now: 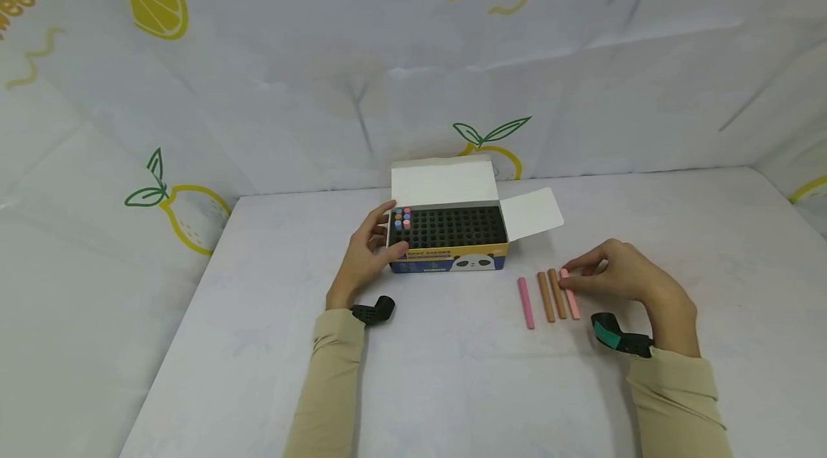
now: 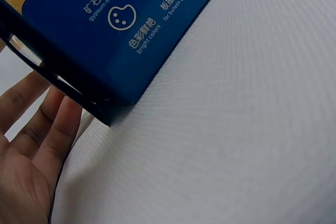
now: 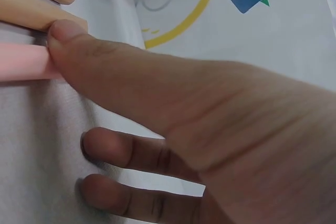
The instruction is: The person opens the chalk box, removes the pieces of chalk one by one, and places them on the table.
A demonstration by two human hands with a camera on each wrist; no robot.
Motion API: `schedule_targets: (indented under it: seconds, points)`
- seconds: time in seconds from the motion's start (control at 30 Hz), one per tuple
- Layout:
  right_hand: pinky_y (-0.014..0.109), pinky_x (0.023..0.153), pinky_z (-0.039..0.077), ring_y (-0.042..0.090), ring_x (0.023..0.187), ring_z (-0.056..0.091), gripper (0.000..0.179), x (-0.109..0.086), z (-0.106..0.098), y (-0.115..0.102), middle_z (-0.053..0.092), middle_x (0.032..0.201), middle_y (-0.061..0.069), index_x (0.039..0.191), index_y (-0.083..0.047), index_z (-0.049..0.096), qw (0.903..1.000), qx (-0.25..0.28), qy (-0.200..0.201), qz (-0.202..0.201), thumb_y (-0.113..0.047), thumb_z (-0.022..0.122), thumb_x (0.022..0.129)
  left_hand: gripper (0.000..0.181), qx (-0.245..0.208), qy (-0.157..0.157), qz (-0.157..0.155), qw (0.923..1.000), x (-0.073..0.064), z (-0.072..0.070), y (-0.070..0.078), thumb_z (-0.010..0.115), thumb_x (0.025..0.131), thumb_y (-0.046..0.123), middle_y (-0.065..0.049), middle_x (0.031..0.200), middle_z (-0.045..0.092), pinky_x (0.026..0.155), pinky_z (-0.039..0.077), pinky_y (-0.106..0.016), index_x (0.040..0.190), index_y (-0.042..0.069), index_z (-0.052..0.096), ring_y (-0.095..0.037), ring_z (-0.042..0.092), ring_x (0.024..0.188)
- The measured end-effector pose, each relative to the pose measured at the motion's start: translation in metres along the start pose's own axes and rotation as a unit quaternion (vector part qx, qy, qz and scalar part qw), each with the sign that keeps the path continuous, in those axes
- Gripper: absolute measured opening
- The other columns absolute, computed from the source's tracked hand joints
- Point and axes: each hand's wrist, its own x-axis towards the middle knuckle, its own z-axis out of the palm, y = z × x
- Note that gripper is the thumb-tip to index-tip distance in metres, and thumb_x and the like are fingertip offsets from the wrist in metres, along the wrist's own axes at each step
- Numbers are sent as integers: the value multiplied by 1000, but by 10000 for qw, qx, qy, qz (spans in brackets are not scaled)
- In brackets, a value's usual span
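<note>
My left hand point(image 1: 362, 257) grips the left end of an open chalk box point(image 1: 474, 262), thumb at the front corner and the other fingers along the side. In the left wrist view, its fingers point(image 2: 62, 127) lie against the end of the box's blue wall point(image 2: 100, 51). At the far end of a light pink chalk stick point(image 1: 571, 304), my right hand point(image 1: 627, 273) pinches with thumb and forefinger. That stick lies on the table beside two tan chalk sticks point(image 1: 546, 298). The right wrist view shows the thumb on the pink chalk's end point(image 3: 26, 62); the forefinger is hidden there.
Left of the tan sticks lies a darker pink chalk stick point(image 1: 526, 304). Several blue, orange and pink chalks point(image 1: 403, 217) stand in the black holed insert point(image 1: 459, 226). The back lid point(image 1: 444, 181) and right flap point(image 1: 533, 214) are folded out. A printed cloth point(image 1: 291, 85) hangs behind.
</note>
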Motion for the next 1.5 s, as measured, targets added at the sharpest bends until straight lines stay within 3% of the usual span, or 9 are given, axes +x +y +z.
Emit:
schedule_targets:
  seconds: [0.17,0.5,0.87,1.2,1.5]
  points:
    - [30,70,40,16,85,50,43,0,0,-1,68,83,-2,112,-6,80,10000,-36,-15,-3,-38,84,84,77,3,0,-3,10000,0,0,0,78,88,39,-14,138,52,98,48,-43,155,36,41,-27,56,109]
    - [30,71,41,17,88,52,42,0,-2,-3,70,88,1,111,-7,80,9999,-147,-29,-60,-39,84,83,78,-32,20,-37,10000,0,0,-1,77,85,56,-12,137,52,98,48,-46,153,43,41,-28,55,109]
    - [30,68,39,17,84,51,41,-1,-4,-8,66,85,1,109,-8,81,9996,-229,-44,-149,-40,83,84,78,-18,23,-62,10000,0,0,0,77,85,55,-11,136,53,99,48,-47,153,44,41,-28,56,111]
    - [30,68,42,21,92,55,42,-1,-4,-18,68,92,5,112,-10,80,9994,-304,49,-155,-44,79,88,78,-12,23,-78,10000,-1,0,0,77,85,54,-12,137,52,100,48,-47,153,43,41,-28,56,111]
    - [30,66,45,14,78,58,43,-1,-4,-32,72,90,3,113,-7,79,9985,-226,61,-503,-40,81,86,78,0,-9,-74,10000,0,0,0,77,86,48,-14,140,51,100,47,-46,155,39,41,-29,55,111]
